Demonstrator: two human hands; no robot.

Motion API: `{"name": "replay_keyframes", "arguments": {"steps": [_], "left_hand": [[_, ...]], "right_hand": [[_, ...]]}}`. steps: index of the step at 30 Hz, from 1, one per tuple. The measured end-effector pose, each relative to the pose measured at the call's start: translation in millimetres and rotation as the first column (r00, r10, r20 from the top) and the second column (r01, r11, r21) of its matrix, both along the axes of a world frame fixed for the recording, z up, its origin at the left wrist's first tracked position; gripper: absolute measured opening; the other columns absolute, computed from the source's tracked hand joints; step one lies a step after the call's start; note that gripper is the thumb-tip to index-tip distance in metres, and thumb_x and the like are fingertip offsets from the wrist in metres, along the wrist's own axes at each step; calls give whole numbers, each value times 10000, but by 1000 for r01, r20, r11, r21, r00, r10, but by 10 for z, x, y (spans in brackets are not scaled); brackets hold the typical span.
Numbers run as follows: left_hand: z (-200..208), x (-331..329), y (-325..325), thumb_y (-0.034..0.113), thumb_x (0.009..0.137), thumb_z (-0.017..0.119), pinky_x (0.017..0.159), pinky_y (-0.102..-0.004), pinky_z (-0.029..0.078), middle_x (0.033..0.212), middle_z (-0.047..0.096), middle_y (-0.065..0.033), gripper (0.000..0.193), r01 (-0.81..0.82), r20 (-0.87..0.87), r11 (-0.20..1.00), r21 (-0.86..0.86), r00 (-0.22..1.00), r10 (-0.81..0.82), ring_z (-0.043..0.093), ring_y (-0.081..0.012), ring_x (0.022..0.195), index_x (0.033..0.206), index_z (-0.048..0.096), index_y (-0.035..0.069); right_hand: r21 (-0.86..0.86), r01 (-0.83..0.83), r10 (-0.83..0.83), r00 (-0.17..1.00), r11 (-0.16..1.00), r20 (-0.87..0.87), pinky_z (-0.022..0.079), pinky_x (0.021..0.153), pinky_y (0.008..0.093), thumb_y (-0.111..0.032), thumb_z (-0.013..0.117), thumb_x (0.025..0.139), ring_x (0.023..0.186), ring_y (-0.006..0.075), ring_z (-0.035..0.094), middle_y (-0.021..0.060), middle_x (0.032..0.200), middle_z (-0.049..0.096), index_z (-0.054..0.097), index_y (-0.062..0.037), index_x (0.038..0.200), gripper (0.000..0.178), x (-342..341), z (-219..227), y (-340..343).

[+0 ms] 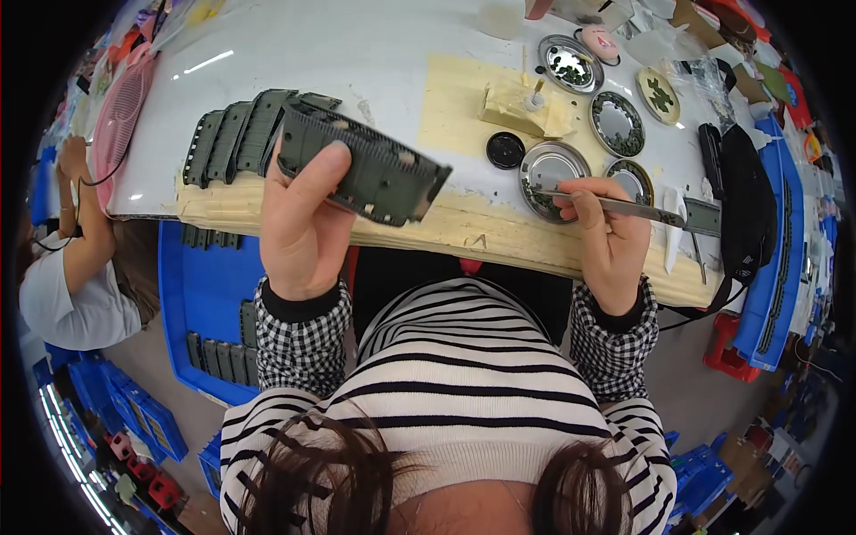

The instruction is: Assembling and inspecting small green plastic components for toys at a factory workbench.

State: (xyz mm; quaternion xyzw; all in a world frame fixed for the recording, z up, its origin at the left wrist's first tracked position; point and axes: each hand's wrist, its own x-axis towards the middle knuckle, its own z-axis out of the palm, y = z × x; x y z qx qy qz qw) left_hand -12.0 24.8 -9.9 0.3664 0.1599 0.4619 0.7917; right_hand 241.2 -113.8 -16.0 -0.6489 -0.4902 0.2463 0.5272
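My left hand (303, 227) grips a dark green plastic part (374, 174), long and slightly curved with ridged edges, tilted above the table's near edge. The thumb lies across its face. My right hand (611, 236) pinches metal tweezers (624, 207). Their tip points left, over a round metal dish (571, 153) holding small dark green pieces. Whether the tip grips a piece is too small to tell. Several similar green parts (236, 135) lie side by side on the table, left of my left hand.
More metal dishes (615, 98) of green pieces stand at the right, near a black round lid (506, 150) and a yellow-wrapped block (513, 111). A black pouch (749, 205) lies at the right edge. A blue crate (192, 308) of parts sits below left. Another person (80, 276) is at far left.
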Motion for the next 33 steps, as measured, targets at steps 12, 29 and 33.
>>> {"name": "replay_keyframes", "arguments": {"steps": [12, 29, 33], "left_hand": [[52, 212, -236, 45, 946, 552, 994, -426, 530, 1255, 572, -189, 435, 52, -284, 967, -249, 951, -124, 613, -266, 1141, 1351, 419, -43], [-1, 344, -411, 224, 1047, 453, 845, -332, 571, 1047, 672, -198, 210, 315, -246, 922, -224, 897, -366, 685, -213, 955, 1035, 535, 31], [-11, 360, -423, 227, 1048, 451, 821, -320, 568, 1061, 673, -211, 212, 316, -264, 927, -202, 894, -362, 687, -202, 923, 1022, 535, 34]], "right_hand": [[28, 29, -37, 934, 999, 355, 480, 600, 293, -87, 635, 922, 657, 219, 622, 124, 789, 667, 674, 15, 937, 110, -18, 23, 129], [-57, -83, 97, 943, 995, 319, 495, 653, 265, -50, 618, 922, 719, 190, 645, 121, 829, 676, 672, 33, 989, 120, 80, 172, 132], [-57, -135, 146, 908, 989, 393, 497, 658, 287, -49, 633, 903, 731, 223, 648, 128, 837, 675, 670, 31, 961, 105, 119, 181, 160]]}}
